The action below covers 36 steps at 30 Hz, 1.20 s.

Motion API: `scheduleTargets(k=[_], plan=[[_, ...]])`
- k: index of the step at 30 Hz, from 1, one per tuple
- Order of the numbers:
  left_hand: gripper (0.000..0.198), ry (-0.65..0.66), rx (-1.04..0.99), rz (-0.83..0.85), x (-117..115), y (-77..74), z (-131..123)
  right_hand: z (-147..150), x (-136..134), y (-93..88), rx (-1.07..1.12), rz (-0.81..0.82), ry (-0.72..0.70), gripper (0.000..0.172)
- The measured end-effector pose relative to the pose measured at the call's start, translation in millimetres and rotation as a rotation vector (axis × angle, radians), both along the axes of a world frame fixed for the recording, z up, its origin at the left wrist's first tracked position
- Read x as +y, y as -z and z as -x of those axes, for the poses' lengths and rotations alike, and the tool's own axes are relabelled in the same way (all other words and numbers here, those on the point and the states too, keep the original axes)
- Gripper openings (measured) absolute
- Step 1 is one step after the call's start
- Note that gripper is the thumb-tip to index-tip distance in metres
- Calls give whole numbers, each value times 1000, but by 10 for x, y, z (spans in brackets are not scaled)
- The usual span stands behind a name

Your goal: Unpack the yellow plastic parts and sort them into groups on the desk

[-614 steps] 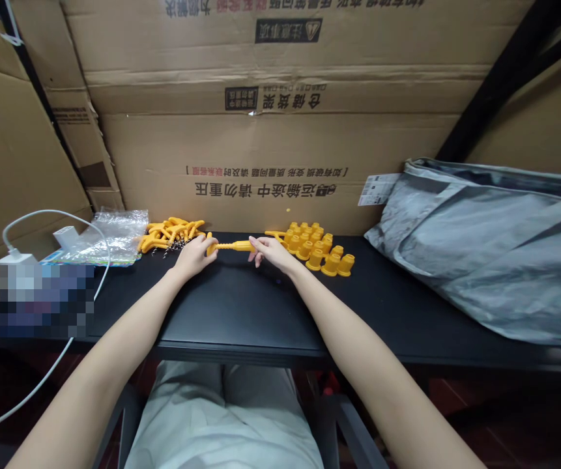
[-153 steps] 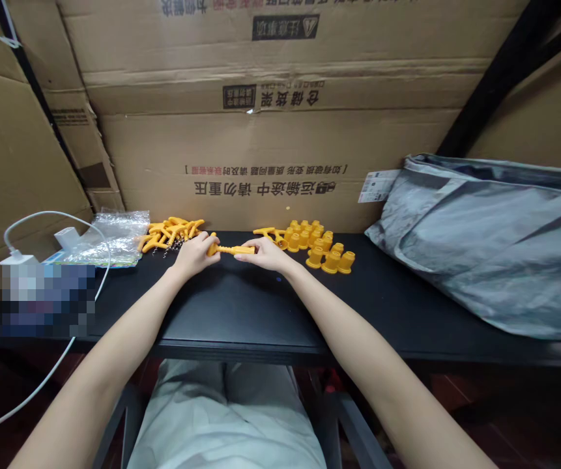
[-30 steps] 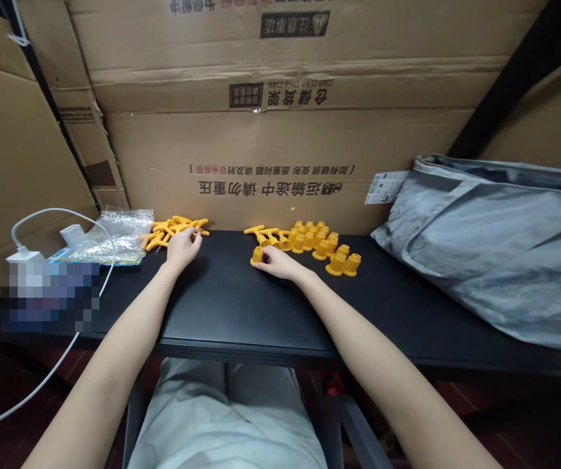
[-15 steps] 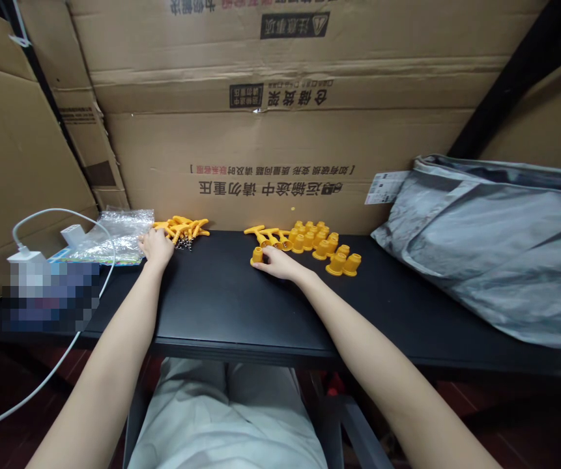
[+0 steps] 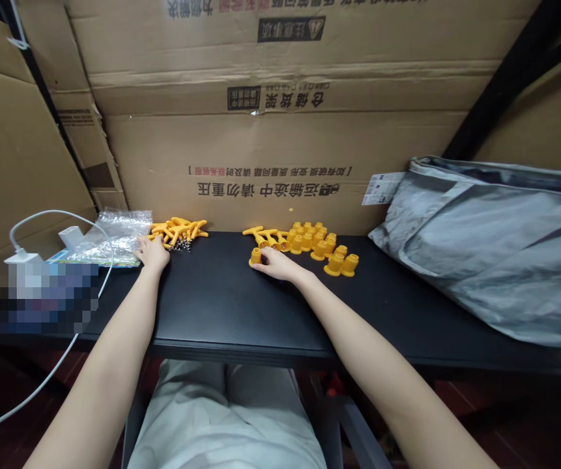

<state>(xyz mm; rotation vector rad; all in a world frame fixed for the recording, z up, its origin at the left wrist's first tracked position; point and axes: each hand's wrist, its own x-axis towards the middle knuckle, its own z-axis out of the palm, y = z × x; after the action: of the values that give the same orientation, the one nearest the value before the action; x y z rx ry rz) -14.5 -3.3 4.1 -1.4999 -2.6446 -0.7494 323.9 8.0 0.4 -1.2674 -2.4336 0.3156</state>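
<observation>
My left hand is at the near left end of a pile of yellow T-handled corkscrews. Its fingers close around a yellow corkscrew handle, partly hidden by them. Metal spirals of the pile point toward me. My right hand grips a yellow bell-shaped cap from its right side, upright at the tabletop. Just behind that hand lie several T-handles with bell caps fitted on them. Several loose yellow caps stand in a group to the right.
A clear plastic bag, a white charger with its cable and a blurred-out object lie at the left. A grey fabric bag fills the right side. Cardboard walls the back of the black table.
My left hand has drawn slightly toward me and left, with its fingers at a corkscrew handle. My right hand stays on the cap. The view has shifted a little.
</observation>
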Motion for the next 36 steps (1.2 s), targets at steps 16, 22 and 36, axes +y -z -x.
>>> scheduleTargets(k=[16,22,36], plan=[[34,94,-13,-455,-59,-146,-93,9,1,0,-4,-13,-5,16],[25,556,104,-584,-56,-148,-335,30,-36,-35,-28,-36,66,14],[23,859,242,-347,-93,-26,-716,89,-143,-120,-61,-107,147,28]])
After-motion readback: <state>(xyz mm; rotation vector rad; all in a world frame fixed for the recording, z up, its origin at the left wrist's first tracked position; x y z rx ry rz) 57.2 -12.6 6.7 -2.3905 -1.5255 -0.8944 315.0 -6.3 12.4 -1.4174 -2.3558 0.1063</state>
